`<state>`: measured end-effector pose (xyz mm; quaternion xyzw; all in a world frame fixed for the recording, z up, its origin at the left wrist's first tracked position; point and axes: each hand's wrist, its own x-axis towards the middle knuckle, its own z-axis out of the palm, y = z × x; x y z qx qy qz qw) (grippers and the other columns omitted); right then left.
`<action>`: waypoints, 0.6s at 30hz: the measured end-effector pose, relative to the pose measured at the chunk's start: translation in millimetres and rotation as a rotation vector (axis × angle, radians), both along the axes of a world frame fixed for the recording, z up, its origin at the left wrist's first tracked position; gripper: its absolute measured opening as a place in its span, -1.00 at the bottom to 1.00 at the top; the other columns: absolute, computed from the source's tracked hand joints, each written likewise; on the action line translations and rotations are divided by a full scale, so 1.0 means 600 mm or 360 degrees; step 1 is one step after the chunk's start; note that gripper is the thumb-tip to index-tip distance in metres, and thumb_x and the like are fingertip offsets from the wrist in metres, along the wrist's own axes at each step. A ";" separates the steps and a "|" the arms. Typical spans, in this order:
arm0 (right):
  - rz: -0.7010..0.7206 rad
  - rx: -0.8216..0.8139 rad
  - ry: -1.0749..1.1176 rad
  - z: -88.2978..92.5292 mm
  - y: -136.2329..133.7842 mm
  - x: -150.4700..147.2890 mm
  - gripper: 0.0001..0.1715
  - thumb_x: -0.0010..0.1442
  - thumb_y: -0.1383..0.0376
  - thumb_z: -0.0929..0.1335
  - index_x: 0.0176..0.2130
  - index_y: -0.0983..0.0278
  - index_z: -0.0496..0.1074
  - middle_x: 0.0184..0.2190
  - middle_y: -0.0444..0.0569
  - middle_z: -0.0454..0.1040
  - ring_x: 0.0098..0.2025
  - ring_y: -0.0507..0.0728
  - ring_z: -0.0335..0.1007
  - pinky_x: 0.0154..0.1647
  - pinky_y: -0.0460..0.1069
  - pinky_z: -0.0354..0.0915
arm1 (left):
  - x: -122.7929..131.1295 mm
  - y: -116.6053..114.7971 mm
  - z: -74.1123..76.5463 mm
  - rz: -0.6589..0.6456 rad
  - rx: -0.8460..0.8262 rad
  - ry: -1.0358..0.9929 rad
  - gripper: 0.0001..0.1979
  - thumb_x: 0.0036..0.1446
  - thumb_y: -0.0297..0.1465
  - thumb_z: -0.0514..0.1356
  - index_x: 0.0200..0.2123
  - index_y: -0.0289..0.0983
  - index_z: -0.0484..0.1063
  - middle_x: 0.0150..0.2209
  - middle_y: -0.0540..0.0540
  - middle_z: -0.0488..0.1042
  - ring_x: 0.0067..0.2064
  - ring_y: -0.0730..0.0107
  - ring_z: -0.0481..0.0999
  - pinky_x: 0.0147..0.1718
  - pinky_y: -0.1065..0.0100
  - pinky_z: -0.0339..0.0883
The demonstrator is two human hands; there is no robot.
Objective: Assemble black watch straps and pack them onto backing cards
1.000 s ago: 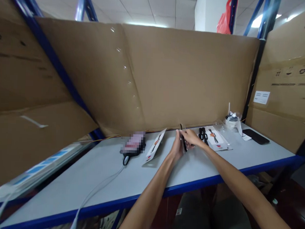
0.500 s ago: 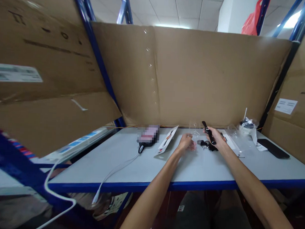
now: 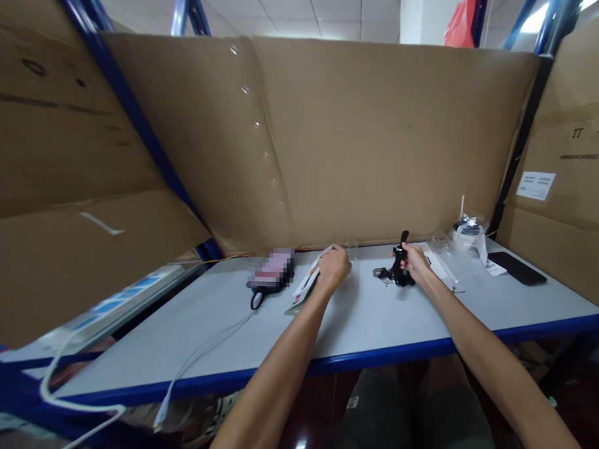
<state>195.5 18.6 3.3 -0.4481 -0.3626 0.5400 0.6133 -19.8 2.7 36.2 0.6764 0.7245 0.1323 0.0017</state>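
My left hand [image 3: 335,266] is closed at the upper right edge of a folded white printed card [image 3: 303,291], which stands tilted on the table. My fingers cover part of the card. My right hand [image 3: 416,262] is closed on a slim black handle-shaped piece [image 3: 404,238], held roughly upright. Just below and left of that hand lie small black parts with a shiny metal end [image 3: 380,273]. I cannot make out whether they are joined to the held piece.
A phone-like device [image 3: 273,271] with a white cable lies to the left. On the right are clear plastic packaging [image 3: 457,272], a wrapped white round item [image 3: 469,234] and a black flat slab [image 3: 518,267]. Cardboard walls [image 3: 371,148] stand behind and at both sides.
My left hand has moved left to the card, away from some pinkish clear plastic. My right hand has turned the black piece more upright, close by the small parts. The view has swung rightward.
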 end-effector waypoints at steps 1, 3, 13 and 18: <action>0.0001 0.0009 0.0001 0.000 -0.001 0.000 -0.81 0.39 0.28 0.26 -0.31 0.24 0.25 -0.57 -0.09 0.52 -0.73 -0.05 0.06 -0.72 -0.15 0.04 | 0.010 -0.009 0.006 -0.0015 0.0161 0.0000 -0.59 0.25 -0.53 0.05 0.15 -0.46 0.37 0.10 -0.56 0.44 0.20 -0.19 0.44 0.04 0.06 0.34; 0.0012 0.0038 0.0010 0.000 -0.003 -0.001 -0.81 0.39 0.26 0.27 -0.32 0.23 0.24 -0.55 -0.09 0.53 -0.73 -0.05 0.09 -0.71 -0.14 0.08 | 0.033 -0.027 0.011 -0.0230 0.0460 -0.0154 -0.64 0.32 -0.45 0.02 0.13 -0.38 0.39 0.11 -0.50 0.44 0.20 -0.13 0.43 0.08 0.07 0.30; -0.0003 0.0240 -0.0121 -0.013 -0.012 -0.033 -0.64 0.25 0.05 0.40 -0.37 0.21 0.25 -0.66 -0.27 0.30 -0.73 -0.07 0.03 -0.73 -0.16 0.03 | 0.107 -0.036 -0.062 -0.0993 -0.0779 -0.2326 -0.39 0.26 0.16 0.03 -0.26 -0.31 0.41 -0.58 0.01 0.36 -0.62 0.48 0.34 -0.58 0.44 0.23; 0.0122 0.0283 -0.0244 -0.023 -0.013 -0.044 -0.65 0.21 0.03 0.40 -0.35 0.20 0.25 -0.68 -0.27 0.29 -0.75 -0.06 0.06 -0.76 -0.16 0.00 | 0.114 -0.037 -0.077 -0.0964 -0.0743 -0.2482 -0.52 0.34 0.03 0.00 -0.41 -0.25 0.28 -0.69 0.13 0.14 -0.75 0.58 0.05 -0.72 0.50 -0.05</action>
